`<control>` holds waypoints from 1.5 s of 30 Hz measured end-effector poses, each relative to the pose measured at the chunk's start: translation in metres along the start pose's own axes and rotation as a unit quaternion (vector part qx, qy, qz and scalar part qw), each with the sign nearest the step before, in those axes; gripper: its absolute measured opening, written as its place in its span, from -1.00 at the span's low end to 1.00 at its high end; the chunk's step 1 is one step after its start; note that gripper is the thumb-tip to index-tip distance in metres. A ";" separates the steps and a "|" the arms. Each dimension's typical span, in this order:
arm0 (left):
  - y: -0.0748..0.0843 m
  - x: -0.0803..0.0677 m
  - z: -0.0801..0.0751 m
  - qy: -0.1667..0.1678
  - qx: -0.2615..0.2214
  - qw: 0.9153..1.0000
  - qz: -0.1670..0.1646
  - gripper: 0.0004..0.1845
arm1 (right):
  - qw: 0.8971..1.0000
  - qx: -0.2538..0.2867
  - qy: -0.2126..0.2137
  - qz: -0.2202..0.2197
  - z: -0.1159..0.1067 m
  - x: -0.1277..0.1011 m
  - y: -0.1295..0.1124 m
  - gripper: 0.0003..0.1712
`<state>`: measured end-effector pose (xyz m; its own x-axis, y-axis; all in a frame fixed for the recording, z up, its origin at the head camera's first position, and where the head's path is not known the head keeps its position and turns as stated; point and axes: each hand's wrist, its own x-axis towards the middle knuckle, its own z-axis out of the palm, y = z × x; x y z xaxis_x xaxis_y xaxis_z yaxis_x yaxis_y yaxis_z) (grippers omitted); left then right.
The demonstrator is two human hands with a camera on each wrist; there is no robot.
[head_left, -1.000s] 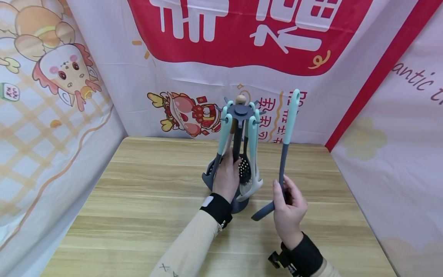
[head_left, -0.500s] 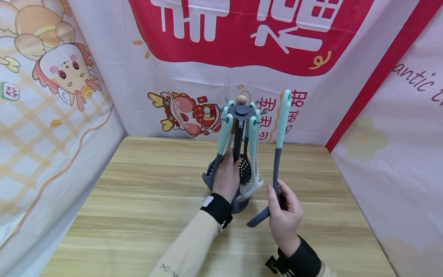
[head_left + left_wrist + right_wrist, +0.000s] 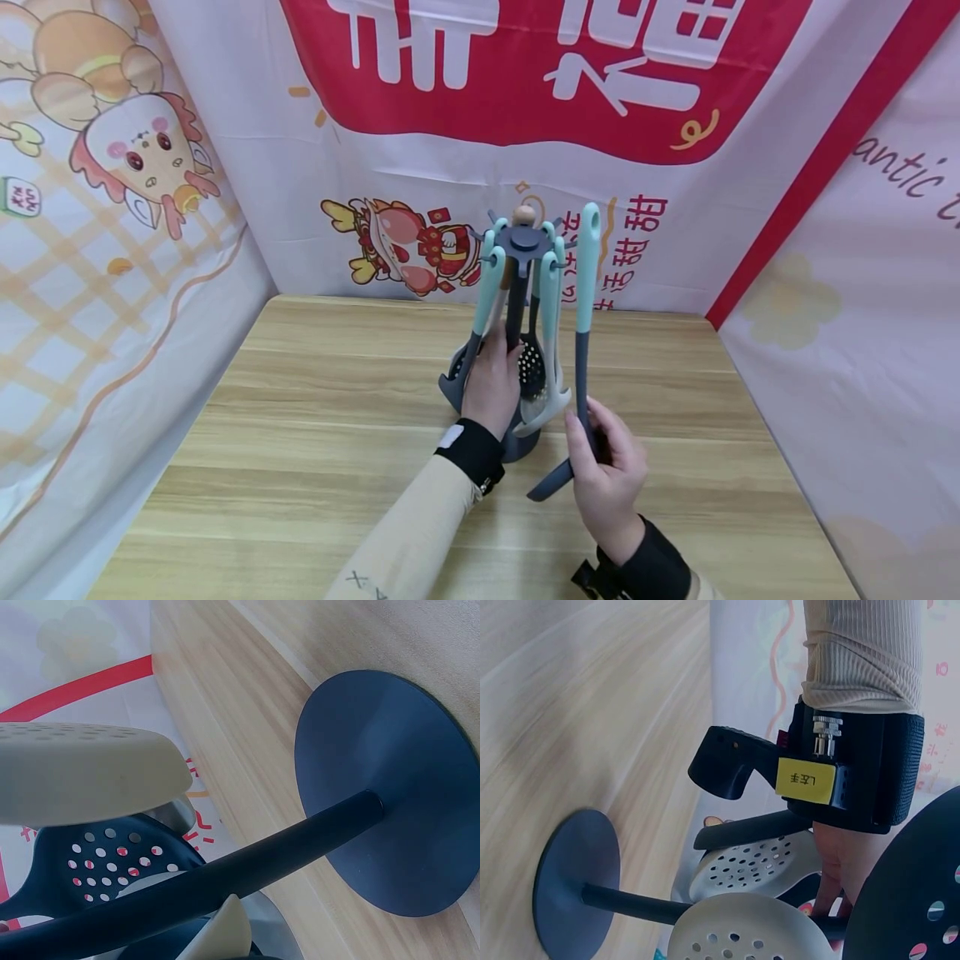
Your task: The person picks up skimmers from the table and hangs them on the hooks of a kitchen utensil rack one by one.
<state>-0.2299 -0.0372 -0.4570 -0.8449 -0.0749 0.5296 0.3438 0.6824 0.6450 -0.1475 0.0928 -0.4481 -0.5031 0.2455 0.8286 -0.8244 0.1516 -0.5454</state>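
Note:
A dark utensil stand (image 3: 522, 240) with a round base (image 3: 405, 802) stands upright on the table. Its pole (image 3: 300, 844) is gripped by my left hand (image 3: 492, 385). Around it hang several kitchen utensils with mint handles, among them a dark perforated spoon (image 3: 532, 367) and a pale perforated one (image 3: 739, 926). To the right of the stand, my right hand (image 3: 611, 479) holds a dark grey skimmer (image 3: 587, 283) low on its shaft, mint handle pointing up. The skimmer's perforated head (image 3: 915, 900) fills the right edge of the right wrist view.
A wood-grain table (image 3: 300, 467) carries the stand. Printed cloth walls close it off at the back (image 3: 420, 175), left (image 3: 247, 250) and right (image 3: 825, 400). A black wrist strap with a camera (image 3: 855, 772) sits on the left forearm.
My right hand has moved left and slightly toward me with the skimmer, bringing its upright handle close to the hanging utensils. My left hand and the stand have stayed put.

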 end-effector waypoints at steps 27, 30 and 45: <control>-0.001 -0.001 0.001 0.015 0.028 0.999 0.017 -0.65 | 0.998 0.004 -0.055 -0.039 0.013 -0.011 -0.006 -0.78; 0.000 -0.001 0.000 0.010 0.034 0.999 0.014 -0.60 | 0.997 -0.001 -0.064 -0.038 0.013 -0.013 -0.004 -0.77; 0.001 -0.003 -0.004 -0.010 -0.013 1.000 -0.010 -0.35 | 0.995 -0.050 -0.062 -0.063 0.011 -0.022 0.008 -0.65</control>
<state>-0.2251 -0.0391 -0.4560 -0.8595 -0.0743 0.5056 0.3367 0.6620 0.6696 -0.1464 0.0778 -0.4691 -0.4299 0.0993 0.8974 -0.8565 0.2695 -0.4401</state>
